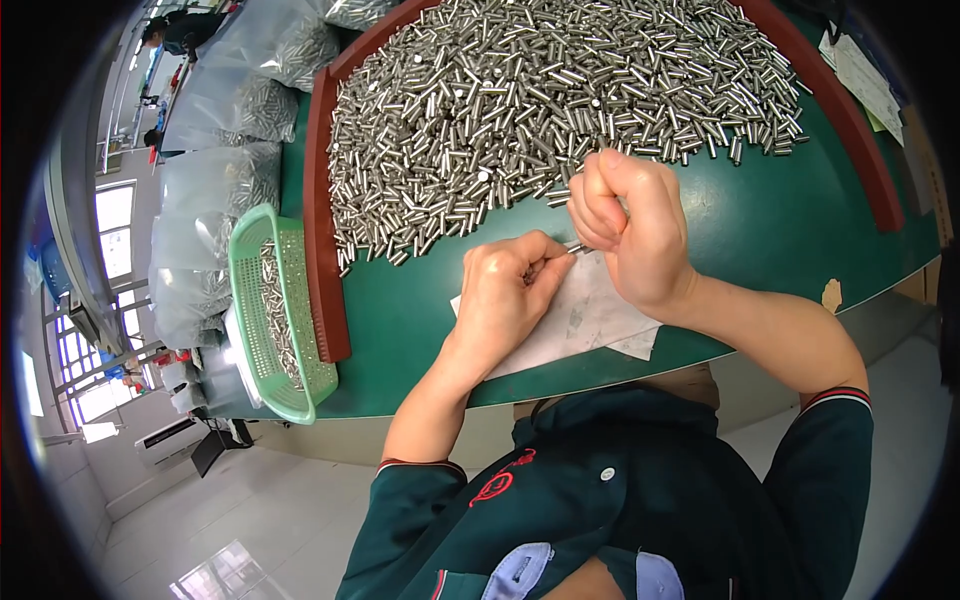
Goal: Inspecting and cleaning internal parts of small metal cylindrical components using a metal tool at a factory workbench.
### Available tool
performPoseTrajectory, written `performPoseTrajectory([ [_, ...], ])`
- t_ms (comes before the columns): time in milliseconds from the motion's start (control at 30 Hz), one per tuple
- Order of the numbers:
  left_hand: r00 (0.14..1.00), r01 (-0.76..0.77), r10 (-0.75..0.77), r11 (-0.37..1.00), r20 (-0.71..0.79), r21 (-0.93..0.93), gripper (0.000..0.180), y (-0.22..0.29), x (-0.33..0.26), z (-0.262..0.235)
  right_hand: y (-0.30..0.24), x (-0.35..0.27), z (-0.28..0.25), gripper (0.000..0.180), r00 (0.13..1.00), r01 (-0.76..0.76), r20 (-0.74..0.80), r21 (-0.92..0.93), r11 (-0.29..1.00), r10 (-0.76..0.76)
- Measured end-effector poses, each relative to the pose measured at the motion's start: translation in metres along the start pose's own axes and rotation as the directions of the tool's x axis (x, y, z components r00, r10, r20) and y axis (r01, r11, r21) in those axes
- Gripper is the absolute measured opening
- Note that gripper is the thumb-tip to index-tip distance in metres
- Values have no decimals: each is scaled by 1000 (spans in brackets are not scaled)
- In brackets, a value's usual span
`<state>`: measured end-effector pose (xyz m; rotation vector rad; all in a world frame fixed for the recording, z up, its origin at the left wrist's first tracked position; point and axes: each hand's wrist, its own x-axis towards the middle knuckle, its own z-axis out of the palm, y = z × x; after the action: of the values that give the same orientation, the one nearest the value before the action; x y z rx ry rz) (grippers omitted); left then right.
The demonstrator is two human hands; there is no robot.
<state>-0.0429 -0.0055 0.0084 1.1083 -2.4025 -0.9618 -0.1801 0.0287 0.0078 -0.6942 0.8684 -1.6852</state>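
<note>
A broad heap of small shiny metal pins covers the far part of the green table. My left hand is closed over the near side, thumb and forefinger pinched on a metal pin whose end shows at the fingertips. Just right of it and slightly higher, my right hand is curled into a fist, its underside close to that pin. What the right fingers hold, if anything, is hidden. White paper with grey smudges lies beneath both hands.
Dark red rails border the heap left, right and behind. Outside the left rail stands a light green basket holding more pins. Clear plastic bags of pins line the far left. Papers lie at the right. Another person is far off.
</note>
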Motion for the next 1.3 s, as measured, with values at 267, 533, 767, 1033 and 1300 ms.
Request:
performPoseTrajectory([
  [267, 1000, 0, 1, 1000, 22, -18, 8, 0, 2, -4, 5, -7, 6, 36, 994, 89, 77, -92, 992, -82],
  [533, 999, 44, -50, 961, -15, -272, 7, -9, 0, -12, -3, 1, 0, 38, 1000, -2, 26, 81, 997, 0],
  [767, 940, 316, -64, -197, 334, -928, 12, -25, 9, -40, -11, 10, -5, 37, 998, 13, 52, 152, 988, -21],
  [1033, 966, 85, -141, 966, -217, -246, 10, -27, 20, -15, -11, 12, -2, 36, 1000, -8, 1, 174, 985, 8],
  [1300, 949, -19, 83, 978, -303, 207, 8, -22, 23, -3, -9, 13, -3, 36, 999, -21, -30, 171, 985, 26],
])
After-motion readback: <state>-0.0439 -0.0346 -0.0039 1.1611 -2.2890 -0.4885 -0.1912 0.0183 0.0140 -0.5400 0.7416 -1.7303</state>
